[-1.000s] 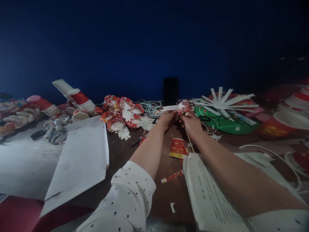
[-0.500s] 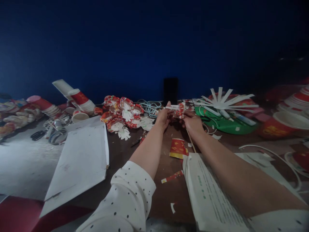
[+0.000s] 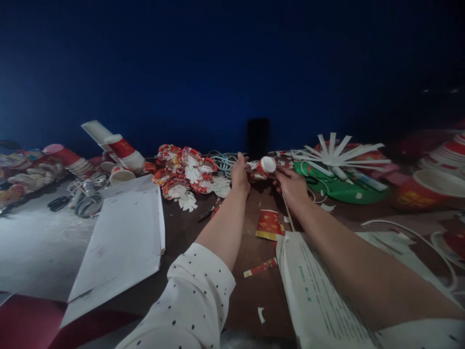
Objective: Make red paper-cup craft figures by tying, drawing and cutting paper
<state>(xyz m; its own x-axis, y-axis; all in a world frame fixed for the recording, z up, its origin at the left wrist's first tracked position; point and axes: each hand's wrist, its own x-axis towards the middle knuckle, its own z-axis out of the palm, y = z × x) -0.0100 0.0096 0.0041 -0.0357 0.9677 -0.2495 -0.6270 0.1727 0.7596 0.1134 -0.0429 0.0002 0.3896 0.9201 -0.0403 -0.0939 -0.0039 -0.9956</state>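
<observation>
Between my hands is a small red paper-cup piece [image 3: 260, 167] with a round white end [image 3: 268, 164] turned toward me; pale strips show at its left side. My left hand [image 3: 240, 175] is closed around that left side, its thumb raised. My right hand [image 3: 291, 184] pinches the piece from the right, fingers bent and partly hidden. A thin pale stick or cord [image 3: 288, 213] runs down from under the right hand toward a printed white paper bag [image 3: 316, 291]. A red and gold paper scrap [image 3: 269, 224] lies on the brown table below the hands.
Left of my hands lie several red curled-paper figures [image 3: 187, 169] and a blue cord [image 3: 221, 162]. A white board [image 3: 123, 237] and stacked cups [image 3: 125, 152] stand further left. At right are a fanned white paper cutout [image 3: 334, 157], a green sheet [image 3: 348, 191] and a large red cup [image 3: 428, 186].
The cup piece has been turned so its round white end now faces me. My left hand has shifted slightly left, and the white strip above its thumb no longer shows.
</observation>
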